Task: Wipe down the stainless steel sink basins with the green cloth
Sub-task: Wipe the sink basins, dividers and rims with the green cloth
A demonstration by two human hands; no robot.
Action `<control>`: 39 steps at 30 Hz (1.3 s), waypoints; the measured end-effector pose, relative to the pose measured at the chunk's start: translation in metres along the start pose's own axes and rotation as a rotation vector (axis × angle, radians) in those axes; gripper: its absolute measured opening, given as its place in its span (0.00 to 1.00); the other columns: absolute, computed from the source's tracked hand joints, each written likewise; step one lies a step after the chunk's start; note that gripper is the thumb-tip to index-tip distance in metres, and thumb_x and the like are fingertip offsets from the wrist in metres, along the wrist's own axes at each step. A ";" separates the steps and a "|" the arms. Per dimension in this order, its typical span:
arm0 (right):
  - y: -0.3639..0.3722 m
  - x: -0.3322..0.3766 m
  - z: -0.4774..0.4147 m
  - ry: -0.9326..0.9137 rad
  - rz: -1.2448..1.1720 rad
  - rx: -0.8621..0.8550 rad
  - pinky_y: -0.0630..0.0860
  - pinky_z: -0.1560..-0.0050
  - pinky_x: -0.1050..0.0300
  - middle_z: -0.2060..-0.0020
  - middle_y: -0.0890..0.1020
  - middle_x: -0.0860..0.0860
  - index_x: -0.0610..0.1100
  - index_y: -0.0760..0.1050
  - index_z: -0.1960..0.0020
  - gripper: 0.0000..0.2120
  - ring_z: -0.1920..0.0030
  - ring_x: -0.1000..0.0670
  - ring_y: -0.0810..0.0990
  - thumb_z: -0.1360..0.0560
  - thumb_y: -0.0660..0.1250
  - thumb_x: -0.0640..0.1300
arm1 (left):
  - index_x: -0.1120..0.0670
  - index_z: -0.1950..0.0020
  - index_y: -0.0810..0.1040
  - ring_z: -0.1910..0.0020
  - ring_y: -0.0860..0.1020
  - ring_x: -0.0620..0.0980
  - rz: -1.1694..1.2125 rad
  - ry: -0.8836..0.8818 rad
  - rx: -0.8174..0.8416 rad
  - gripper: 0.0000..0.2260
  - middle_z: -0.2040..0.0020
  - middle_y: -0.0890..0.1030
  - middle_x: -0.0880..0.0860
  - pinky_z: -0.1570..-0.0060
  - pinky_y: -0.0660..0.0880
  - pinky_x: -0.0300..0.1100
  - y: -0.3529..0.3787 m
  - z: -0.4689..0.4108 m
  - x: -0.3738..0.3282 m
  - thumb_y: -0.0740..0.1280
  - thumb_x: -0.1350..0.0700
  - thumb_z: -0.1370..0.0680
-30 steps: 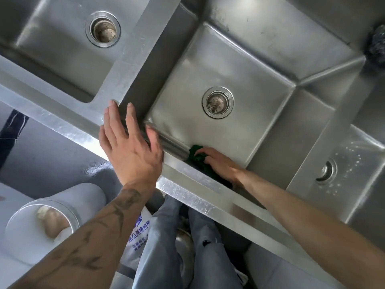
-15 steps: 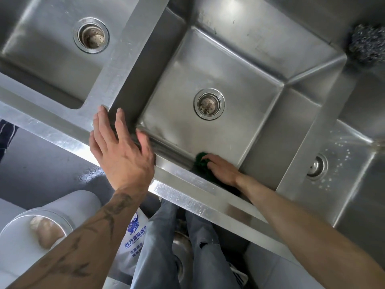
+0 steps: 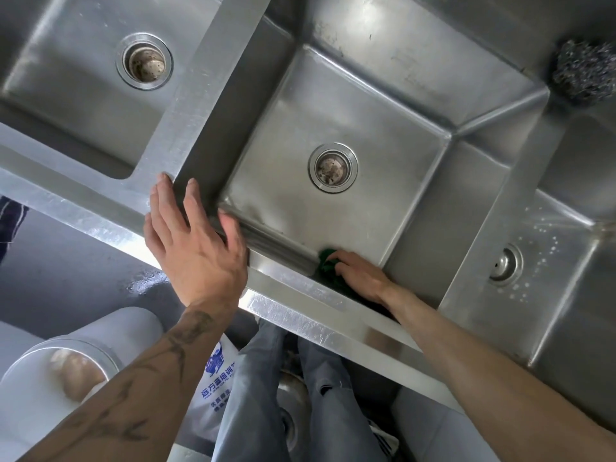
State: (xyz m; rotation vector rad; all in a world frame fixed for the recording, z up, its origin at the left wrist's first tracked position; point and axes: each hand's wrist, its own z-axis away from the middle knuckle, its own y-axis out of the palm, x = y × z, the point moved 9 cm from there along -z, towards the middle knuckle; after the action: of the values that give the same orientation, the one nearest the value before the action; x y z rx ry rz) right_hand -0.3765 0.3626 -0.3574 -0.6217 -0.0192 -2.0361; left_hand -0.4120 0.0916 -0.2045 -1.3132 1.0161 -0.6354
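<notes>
Green cloth (image 3: 327, 265) bunched under right hand's (image 3: 361, 277) curled fingers, nearer than middle drain (image 3: 332, 167). Left hand (image 3: 196, 248) flat, fingers straight, near-left of drain.

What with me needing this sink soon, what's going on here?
A person is wiping the middle basin. Their right hand holds the green cloth down at the basin floor's near edge, by the front wall. Their left hand rests flat on the front rim. A steel scourer sits at the far right corner.
</notes>
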 end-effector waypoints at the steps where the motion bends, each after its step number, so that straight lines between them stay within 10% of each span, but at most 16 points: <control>1: -0.002 0.003 0.009 -0.015 -0.040 -0.012 0.67 0.38 0.55 0.37 0.77 0.60 0.57 0.77 0.34 0.18 0.36 0.55 0.74 0.19 0.57 0.46 | 0.56 0.21 0.69 0.16 0.61 0.60 -0.001 -0.001 0.000 0.23 0.15 0.62 0.59 0.18 0.57 0.57 0.000 0.000 0.000 0.57 0.48 0.14; 7: -0.011 0.011 0.052 -0.100 -0.161 0.030 0.73 0.36 0.59 0.42 0.81 0.67 0.70 0.75 0.39 0.18 0.41 0.63 0.78 0.25 0.61 0.53 | 0.55 0.21 0.68 0.15 0.60 0.59 -0.006 -0.013 0.015 0.23 0.15 0.62 0.58 0.17 0.55 0.56 0.003 0.000 0.003 0.57 0.47 0.14; 13: -0.003 0.016 0.014 -0.094 -0.067 0.051 0.64 0.35 0.62 0.33 0.76 0.56 0.50 0.75 0.29 0.16 0.29 0.50 0.72 0.16 0.65 0.43 | 0.56 0.22 0.69 0.15 0.60 0.59 0.006 -0.021 0.017 0.23 0.15 0.62 0.59 0.17 0.55 0.56 0.001 0.000 0.001 0.57 0.47 0.14; 19: -0.004 0.030 0.034 -0.178 -0.098 0.053 0.74 0.36 0.60 0.41 0.80 0.67 0.72 0.73 0.38 0.14 0.41 0.64 0.79 0.20 0.63 0.56 | 0.56 0.22 0.70 0.15 0.59 0.59 -0.019 -0.030 0.041 0.23 0.15 0.61 0.59 0.17 0.55 0.57 0.002 0.000 0.001 0.57 0.47 0.14; 27: 0.007 -0.002 -0.018 -0.023 0.116 0.058 0.62 0.23 0.52 0.24 0.71 0.46 0.46 0.71 0.23 0.20 0.25 0.45 0.69 0.15 0.64 0.45 | 0.56 0.23 0.70 0.15 0.60 0.59 -0.001 -0.015 0.024 0.22 0.15 0.61 0.59 0.17 0.56 0.57 0.002 -0.001 0.002 0.57 0.47 0.14; 32: -0.002 -0.009 0.016 -0.048 -0.040 0.014 0.66 0.37 0.63 0.40 0.75 0.73 0.67 0.74 0.38 0.15 0.36 0.59 0.74 0.22 0.63 0.54 | 0.56 0.24 0.70 0.15 0.60 0.59 -0.007 -0.018 0.021 0.22 0.15 0.62 0.59 0.18 0.55 0.55 0.003 0.000 0.003 0.57 0.47 0.14; 39: 0.004 -0.029 -0.019 0.076 0.137 0.030 0.67 0.26 0.49 0.24 0.72 0.46 0.49 0.70 0.23 0.20 0.26 0.43 0.72 0.15 0.58 0.46 | 0.57 0.24 0.71 0.16 0.60 0.59 0.020 -0.024 0.017 0.21 0.15 0.62 0.59 0.18 0.57 0.57 0.002 0.001 0.003 0.58 0.48 0.14</control>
State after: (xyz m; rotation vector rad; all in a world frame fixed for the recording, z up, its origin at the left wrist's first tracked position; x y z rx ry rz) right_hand -0.3700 0.3790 -0.3875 -0.5130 0.0366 -1.9221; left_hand -0.4101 0.0905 -0.2075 -1.2907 1.0014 -0.6106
